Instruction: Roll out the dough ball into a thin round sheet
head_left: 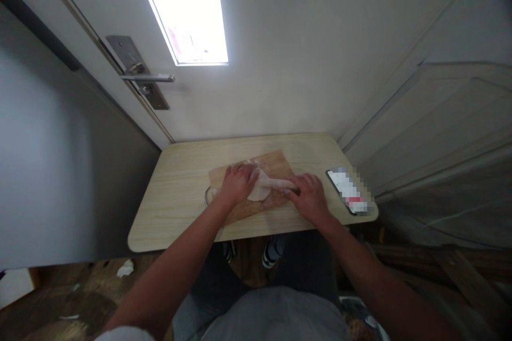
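A pale flat piece of dough (257, 192) lies on a brown wooden board (276, 162) on a light wooden table (180, 192). A floured rolling pin (276, 184) lies across the dough. My left hand (239, 182) presses palm-down on the pin's left end. My right hand (310, 195) presses on its right end. Both hands rest flat over the pin and hide its ends.
A phone (349, 191) lies on the table's right edge. A glass rim (208, 195) shows just left of the board, partly behind my left wrist. A white door with a metal handle (148, 78) stands behind the table. Scraps litter the floor at lower left.
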A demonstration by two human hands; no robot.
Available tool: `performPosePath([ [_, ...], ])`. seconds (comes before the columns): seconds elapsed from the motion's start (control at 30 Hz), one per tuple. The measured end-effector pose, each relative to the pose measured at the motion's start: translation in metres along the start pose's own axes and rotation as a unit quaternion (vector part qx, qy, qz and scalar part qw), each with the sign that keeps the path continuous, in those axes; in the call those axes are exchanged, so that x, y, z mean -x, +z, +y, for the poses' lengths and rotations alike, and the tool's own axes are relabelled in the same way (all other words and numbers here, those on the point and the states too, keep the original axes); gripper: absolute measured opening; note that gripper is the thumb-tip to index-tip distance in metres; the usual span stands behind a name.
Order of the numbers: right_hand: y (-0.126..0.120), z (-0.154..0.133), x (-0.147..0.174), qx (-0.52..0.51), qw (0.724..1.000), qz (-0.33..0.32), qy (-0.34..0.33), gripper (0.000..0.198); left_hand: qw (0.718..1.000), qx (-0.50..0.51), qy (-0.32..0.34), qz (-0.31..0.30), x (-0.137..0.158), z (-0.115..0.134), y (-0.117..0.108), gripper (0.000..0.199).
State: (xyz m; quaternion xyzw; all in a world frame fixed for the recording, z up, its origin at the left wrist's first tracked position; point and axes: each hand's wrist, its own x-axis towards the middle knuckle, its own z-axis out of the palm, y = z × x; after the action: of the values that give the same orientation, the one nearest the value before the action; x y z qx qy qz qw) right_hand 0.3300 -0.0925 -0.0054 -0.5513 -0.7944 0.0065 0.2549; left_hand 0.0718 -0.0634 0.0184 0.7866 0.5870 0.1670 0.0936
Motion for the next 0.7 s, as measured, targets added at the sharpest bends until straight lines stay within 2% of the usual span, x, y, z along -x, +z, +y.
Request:
performPosePath([
  [0.17,-0.006,-0.004,0.004,-0.010,1.000,-0.018,0.016,0.028,0.998,0.040,-0.035,-0.018,-0.012,-0.006,-0.008,0.038],
  [0.27,-0.006,-0.009,0.009,-0.018,0.999,-0.018,0.024,0.028,0.995,0.048,-0.085,-0.025,-0.018,-0.009,-0.012,0.035],
  [0.47,-0.004,-0.014,0.016,-0.016,0.999,-0.015,0.029,0.029,0.972,0.101,-0.180,-0.113,-0.027,-0.011,-0.017,0.024],
  [0.7,-0.006,-0.003,0.030,-0.026,0.999,0.008,0.032,0.027,0.964,0.148,-0.179,-0.130,-0.035,-0.009,-0.020,0.017],
])
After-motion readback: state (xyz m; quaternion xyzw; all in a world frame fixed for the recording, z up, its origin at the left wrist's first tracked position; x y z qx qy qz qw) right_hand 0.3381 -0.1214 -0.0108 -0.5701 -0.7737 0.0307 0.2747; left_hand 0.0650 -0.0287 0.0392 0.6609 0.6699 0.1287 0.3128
